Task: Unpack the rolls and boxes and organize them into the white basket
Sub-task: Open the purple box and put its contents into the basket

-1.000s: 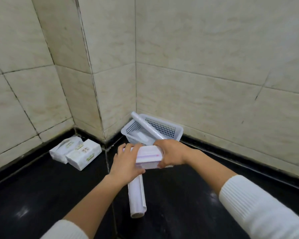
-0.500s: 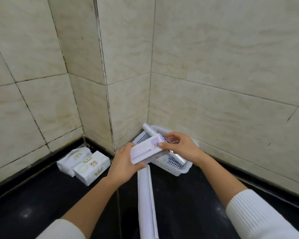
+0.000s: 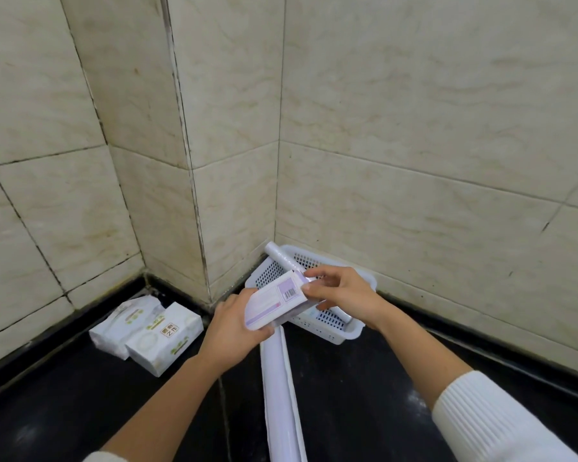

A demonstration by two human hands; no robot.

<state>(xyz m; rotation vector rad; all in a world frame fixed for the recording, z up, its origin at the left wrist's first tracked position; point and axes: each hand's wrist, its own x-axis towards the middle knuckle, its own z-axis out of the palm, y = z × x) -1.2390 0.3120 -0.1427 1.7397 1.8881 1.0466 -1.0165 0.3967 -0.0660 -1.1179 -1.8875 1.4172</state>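
I hold a white and lilac box (image 3: 274, 301) with a barcode label, tilted, just in front of the white basket (image 3: 354, 331). My left hand (image 3: 234, 323) grips its lower left end. My right hand (image 3: 341, 291) pinches its upper right end with thumb and fingers. The perforated basket sits on the black floor in the wall corner. A white roll (image 3: 282, 260) lies slanted inside it, one end sticking over the rim. A long white roll (image 3: 281, 395) lies on the floor below the box.
Two white tissue packs (image 3: 147, 331) lie on the black floor against the left wall. Beige tiled walls close in behind the basket and on the left. Dark floor spreads to the right of the long roll.
The box was turned from level to tilted, its barcode side now facing me. The view lifted and came closer to the corner. Both hands stayed on the box.
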